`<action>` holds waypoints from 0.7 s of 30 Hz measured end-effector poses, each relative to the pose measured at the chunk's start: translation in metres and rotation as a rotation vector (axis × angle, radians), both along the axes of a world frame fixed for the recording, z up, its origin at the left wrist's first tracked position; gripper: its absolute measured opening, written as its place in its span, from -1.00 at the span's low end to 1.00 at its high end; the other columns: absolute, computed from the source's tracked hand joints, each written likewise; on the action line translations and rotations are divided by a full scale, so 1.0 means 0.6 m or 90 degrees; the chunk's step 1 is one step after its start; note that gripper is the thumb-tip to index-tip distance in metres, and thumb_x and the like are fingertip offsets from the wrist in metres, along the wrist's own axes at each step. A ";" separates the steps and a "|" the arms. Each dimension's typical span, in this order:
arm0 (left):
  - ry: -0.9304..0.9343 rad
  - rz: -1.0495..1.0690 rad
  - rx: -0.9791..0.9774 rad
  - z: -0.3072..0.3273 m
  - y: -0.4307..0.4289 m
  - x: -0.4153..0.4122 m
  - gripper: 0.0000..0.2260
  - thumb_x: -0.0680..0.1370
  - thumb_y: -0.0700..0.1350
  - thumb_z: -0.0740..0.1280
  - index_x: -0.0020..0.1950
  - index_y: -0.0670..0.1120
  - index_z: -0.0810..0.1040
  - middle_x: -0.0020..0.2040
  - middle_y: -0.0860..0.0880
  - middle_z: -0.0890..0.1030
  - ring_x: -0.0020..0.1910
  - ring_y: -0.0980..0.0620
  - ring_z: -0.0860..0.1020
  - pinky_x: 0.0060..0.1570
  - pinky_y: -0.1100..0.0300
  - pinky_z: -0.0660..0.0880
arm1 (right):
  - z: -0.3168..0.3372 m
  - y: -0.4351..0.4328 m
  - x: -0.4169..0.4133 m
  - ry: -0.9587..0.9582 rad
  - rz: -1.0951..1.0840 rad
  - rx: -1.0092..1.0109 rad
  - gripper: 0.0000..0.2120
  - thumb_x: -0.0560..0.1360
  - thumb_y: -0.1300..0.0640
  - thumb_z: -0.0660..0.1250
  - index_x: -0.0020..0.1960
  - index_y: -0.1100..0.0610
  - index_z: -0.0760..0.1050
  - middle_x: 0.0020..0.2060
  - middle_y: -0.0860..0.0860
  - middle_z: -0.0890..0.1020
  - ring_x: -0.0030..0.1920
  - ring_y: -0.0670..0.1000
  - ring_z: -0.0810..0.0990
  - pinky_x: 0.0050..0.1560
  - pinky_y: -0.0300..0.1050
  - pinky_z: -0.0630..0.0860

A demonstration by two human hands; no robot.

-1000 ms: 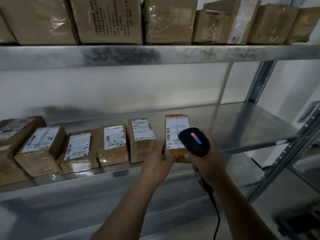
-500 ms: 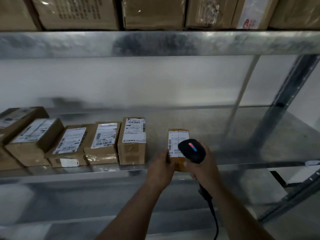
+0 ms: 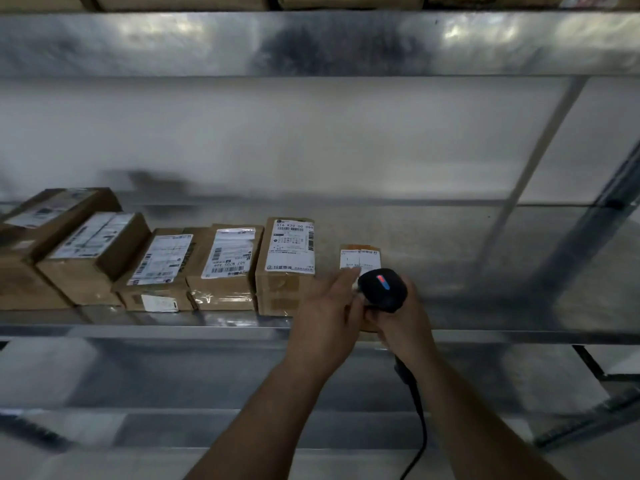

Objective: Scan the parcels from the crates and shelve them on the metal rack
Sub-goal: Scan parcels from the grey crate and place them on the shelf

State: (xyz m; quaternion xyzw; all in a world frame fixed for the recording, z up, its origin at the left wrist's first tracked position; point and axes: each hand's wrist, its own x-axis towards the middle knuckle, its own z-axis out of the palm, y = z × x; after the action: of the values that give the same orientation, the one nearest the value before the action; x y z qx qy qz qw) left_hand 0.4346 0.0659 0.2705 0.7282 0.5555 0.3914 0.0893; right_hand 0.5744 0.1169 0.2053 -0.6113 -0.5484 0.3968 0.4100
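The left hand (image 3: 330,306) lies with its fingers nearly straight across the left edge and white label of the small parcel (image 3: 360,256), pressing on it rather than plainly gripping it; where the thumb sits cannot be told. The right hand (image 3: 407,322) is wrapped round the handle of the black scanner (image 3: 382,289), whose head hangs just over the near part of the label, its cable (image 3: 419,427) trailing down past the wrist. The small parcel lies flat on the middle shelf of the metal rack (image 3: 173,329), close to the front lip, apart from the row of parcels (image 3: 228,263) lined up to its left. Its near end is hidden behind both hands, so how much of it rests on the shelf is unclear. That looks like the main risk: let go too near the lip, it could tip off the front. The scanner head or the cable could also catch it as the right hand draws away, dragging it forward. Pushed leftward carelessly, it might knock the nearest box askew.
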 end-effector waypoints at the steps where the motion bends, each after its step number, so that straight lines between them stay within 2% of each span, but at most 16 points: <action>1: 0.050 0.037 0.056 0.010 0.007 -0.011 -0.65 0.56 -0.06 0.18 0.27 -0.15 0.54 0.14 -0.12 0.61 0.09 -0.13 0.56 0.05 0.10 0.46 | 0.002 0.005 -0.008 0.000 0.001 -0.002 -0.37 0.40 0.28 0.47 0.41 0.01 0.37 0.16 -0.03 0.62 0.01 -0.10 0.61 -0.24 -0.38 0.47; 3: 0.145 0.107 0.081 0.017 0.031 -0.038 -0.64 0.50 -0.03 0.17 0.16 -0.15 0.61 0.04 -0.13 0.66 0.01 -0.20 0.60 -0.02 -0.01 0.52 | 0.004 0.013 -0.022 0.004 -0.004 -0.012 -0.35 0.41 0.30 0.44 0.43 0.03 0.32 0.12 0.03 0.61 -0.08 -0.03 0.62 -0.36 -0.38 0.45; 4: 0.176 0.134 0.056 0.020 0.039 -0.051 -0.65 0.49 -0.03 0.18 0.13 -0.14 0.62 0.04 -0.14 0.66 0.03 -0.23 0.60 0.00 -0.06 0.52 | 0.003 0.016 -0.028 0.004 -0.005 -0.017 -0.33 0.41 0.30 0.44 0.44 0.02 0.30 0.10 0.05 0.62 -0.12 0.03 0.62 -0.37 -0.30 0.46; 6: 0.200 0.168 -0.031 0.023 0.045 -0.069 -0.71 0.53 -0.05 0.21 0.16 -0.10 0.60 0.15 -0.12 0.62 0.19 -0.23 0.53 0.14 -0.10 0.43 | 0.002 0.022 -0.041 0.002 -0.004 -0.023 -0.30 0.41 0.30 0.43 0.46 -0.01 0.26 0.05 0.05 0.61 -0.15 0.08 0.61 -0.31 -0.13 0.51; 9: 0.230 0.170 -0.095 0.010 0.048 -0.090 -0.70 0.62 -0.04 0.15 0.32 0.02 0.49 0.38 0.03 0.45 0.40 -0.06 0.31 0.33 0.04 0.20 | 0.002 0.027 -0.054 0.007 0.000 -0.025 -0.30 0.42 0.32 0.43 0.45 -0.02 0.26 0.09 0.04 0.58 -0.03 0.14 0.62 -0.12 0.01 0.60; 13: 0.205 0.171 -0.112 0.014 0.046 -0.102 -0.68 0.62 -0.04 0.13 0.35 0.07 0.46 0.42 0.06 0.39 0.42 -0.02 0.27 0.34 0.09 0.15 | 0.005 0.030 -0.060 0.010 0.014 -0.024 -0.30 0.40 0.31 0.44 0.43 -0.04 0.26 0.08 0.04 0.59 -0.04 0.14 0.62 -0.16 -0.06 0.54; 16: 0.213 0.161 -0.121 0.017 0.047 -0.102 -0.67 0.62 -0.05 0.14 0.37 0.06 0.45 0.43 0.05 0.39 0.43 -0.03 0.26 0.35 0.06 0.16 | 0.010 0.026 -0.060 0.013 0.007 -0.019 -0.28 0.39 0.31 0.45 0.43 -0.05 0.25 0.08 0.03 0.59 -0.06 0.14 0.62 -0.17 -0.04 0.54; 19: 0.193 0.144 -0.112 0.022 0.045 -0.105 -0.66 0.61 -0.08 0.18 0.39 0.01 0.45 0.42 0.00 0.41 0.42 -0.07 0.29 0.34 0.05 0.19 | 0.028 0.020 -0.055 0.031 0.004 0.002 -0.21 0.40 0.31 0.46 0.50 -0.03 0.19 0.12 -0.02 0.56 0.05 0.20 0.62 -0.01 0.15 0.61; 21: 0.161 0.151 -0.102 0.027 0.040 -0.107 -0.64 0.59 -0.10 0.21 0.40 -0.02 0.43 0.41 -0.03 0.42 0.41 -0.09 0.30 0.35 0.04 0.20 | 0.047 0.014 -0.050 0.040 -0.003 0.008 -0.15 0.42 0.31 0.46 0.56 -0.01 0.10 0.14 -0.05 0.51 0.07 0.17 0.60 0.09 0.19 0.59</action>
State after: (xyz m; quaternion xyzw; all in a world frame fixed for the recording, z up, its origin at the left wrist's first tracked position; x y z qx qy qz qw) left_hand 0.3702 0.0897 0.2868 0.6917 0.6734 0.2590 0.0297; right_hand 0.5445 0.1252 0.2337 -0.5973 -0.5363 0.4114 0.4318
